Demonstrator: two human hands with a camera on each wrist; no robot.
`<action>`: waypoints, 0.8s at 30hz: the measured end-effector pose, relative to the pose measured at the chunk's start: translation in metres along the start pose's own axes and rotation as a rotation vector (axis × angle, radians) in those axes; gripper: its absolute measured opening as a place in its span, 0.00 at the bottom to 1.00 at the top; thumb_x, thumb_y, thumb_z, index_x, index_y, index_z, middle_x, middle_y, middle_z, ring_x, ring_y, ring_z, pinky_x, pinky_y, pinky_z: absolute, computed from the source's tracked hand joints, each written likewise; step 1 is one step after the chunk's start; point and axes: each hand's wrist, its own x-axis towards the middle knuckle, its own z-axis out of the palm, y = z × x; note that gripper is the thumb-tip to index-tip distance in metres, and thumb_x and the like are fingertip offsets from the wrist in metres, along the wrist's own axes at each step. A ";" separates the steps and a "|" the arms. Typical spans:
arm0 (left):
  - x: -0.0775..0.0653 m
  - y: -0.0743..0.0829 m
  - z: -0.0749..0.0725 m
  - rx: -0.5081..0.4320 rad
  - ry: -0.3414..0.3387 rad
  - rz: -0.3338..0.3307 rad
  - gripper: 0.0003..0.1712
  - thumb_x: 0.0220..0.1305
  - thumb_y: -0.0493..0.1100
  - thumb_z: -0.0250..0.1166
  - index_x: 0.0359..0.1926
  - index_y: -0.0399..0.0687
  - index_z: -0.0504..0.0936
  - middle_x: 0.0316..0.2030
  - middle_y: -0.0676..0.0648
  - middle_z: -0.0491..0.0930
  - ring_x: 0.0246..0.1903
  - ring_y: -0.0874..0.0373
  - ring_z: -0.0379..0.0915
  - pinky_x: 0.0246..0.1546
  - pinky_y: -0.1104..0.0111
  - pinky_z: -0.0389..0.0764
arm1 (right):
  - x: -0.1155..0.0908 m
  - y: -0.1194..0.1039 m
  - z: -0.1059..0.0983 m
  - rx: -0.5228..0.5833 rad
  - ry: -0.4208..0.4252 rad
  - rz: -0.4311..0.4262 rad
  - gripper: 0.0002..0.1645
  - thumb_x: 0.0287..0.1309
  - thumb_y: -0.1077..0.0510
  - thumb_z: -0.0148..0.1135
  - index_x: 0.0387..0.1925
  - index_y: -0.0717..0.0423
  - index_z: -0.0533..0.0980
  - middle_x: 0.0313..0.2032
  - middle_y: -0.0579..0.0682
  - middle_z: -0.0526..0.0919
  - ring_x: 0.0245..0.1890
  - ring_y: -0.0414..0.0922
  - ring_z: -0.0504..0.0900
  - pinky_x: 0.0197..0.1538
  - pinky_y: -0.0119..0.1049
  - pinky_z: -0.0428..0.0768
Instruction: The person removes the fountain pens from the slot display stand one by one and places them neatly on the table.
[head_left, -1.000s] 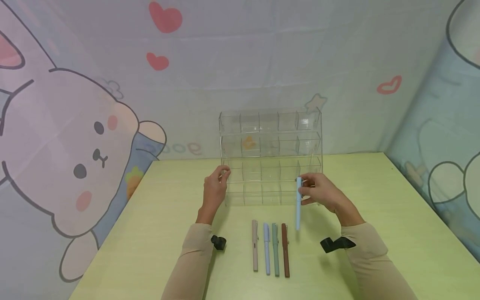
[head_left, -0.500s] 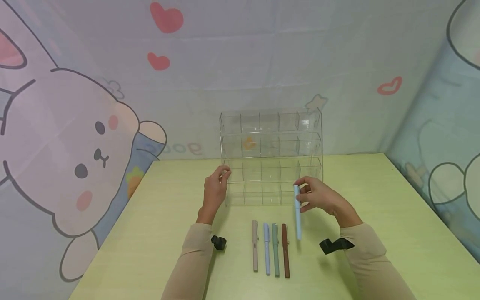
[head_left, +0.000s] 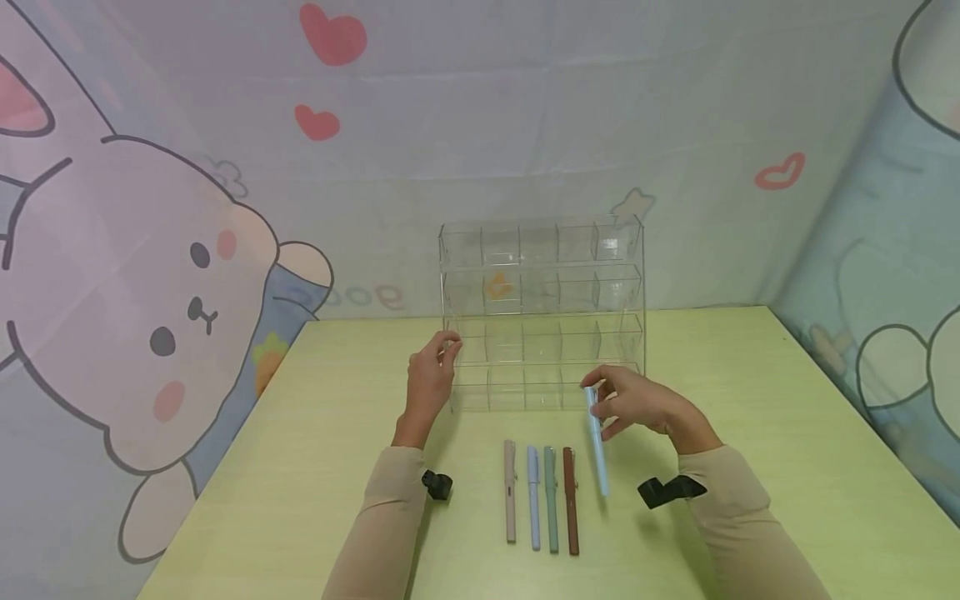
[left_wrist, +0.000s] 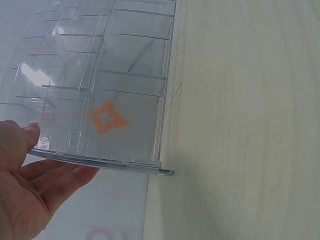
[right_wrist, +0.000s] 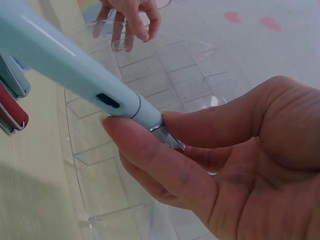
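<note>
A clear, tiered plastic rack with several compartments (head_left: 542, 293) stands upright on the table. My left hand (head_left: 430, 383) grips its left side; in the left wrist view, the thumb lies on one face of the side panel (left_wrist: 132, 135) and the fingers on the other. My right hand (head_left: 648, 406) pinches a light blue pen (head_left: 599, 458) near its upper end, between thumb and fingers. The pen hangs slightly tilted in front of the rack's lower right. The right wrist view shows the pen's barrel (right_wrist: 65, 60) with a dark oval window and a metal clip under the fingers.
On the table (head_left: 787, 417), a beige pen (head_left: 511, 492), a lavender-blue pen (head_left: 534, 497), a green pen (head_left: 551, 500) and a reddish-brown pen (head_left: 572, 502) lie side by side in front of the rack. A printed cloth (head_left: 450, 125) hangs behind it.
My right hand has brought the light blue pen down and toward me, away from the rack. The pen's lower end has swung slightly right. My left hand has stayed in place.
</note>
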 end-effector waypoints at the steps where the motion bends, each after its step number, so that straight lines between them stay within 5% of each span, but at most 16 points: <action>1: 0.000 0.000 0.000 0.001 0.000 0.001 0.10 0.75 0.47 0.59 0.48 0.49 0.82 0.30 0.45 0.80 0.45 0.41 0.84 0.24 0.60 0.77 | 0.000 0.001 0.000 -0.003 -0.011 0.001 0.27 0.67 0.72 0.55 0.64 0.73 0.60 0.48 0.66 0.67 0.40 0.54 0.77 0.40 0.48 0.84; 9: -0.001 -0.001 -0.001 -0.003 -0.001 0.011 0.10 0.76 0.46 0.58 0.48 0.48 0.82 0.27 0.46 0.78 0.40 0.40 0.85 0.17 0.65 0.70 | -0.001 0.003 0.002 -0.018 -0.063 0.038 0.25 0.65 0.75 0.55 0.61 0.73 0.63 0.49 0.68 0.69 0.42 0.55 0.78 0.41 0.48 0.84; 16: 0.000 0.000 -0.001 -0.001 -0.003 0.005 0.11 0.76 0.48 0.58 0.49 0.48 0.82 0.32 0.40 0.80 0.43 0.40 0.85 0.30 0.54 0.80 | 0.001 0.008 0.003 -0.051 -0.092 0.060 0.25 0.62 0.76 0.57 0.60 0.76 0.63 0.47 0.66 0.71 0.40 0.54 0.79 0.40 0.47 0.84; 24: 0.000 -0.001 0.000 -0.008 0.001 0.001 0.10 0.76 0.47 0.58 0.48 0.50 0.82 0.31 0.45 0.80 0.45 0.41 0.84 0.32 0.53 0.81 | 0.003 0.014 0.006 -0.048 -0.113 0.083 0.25 0.60 0.78 0.60 0.57 0.79 0.63 0.44 0.65 0.73 0.35 0.52 0.83 0.40 0.46 0.84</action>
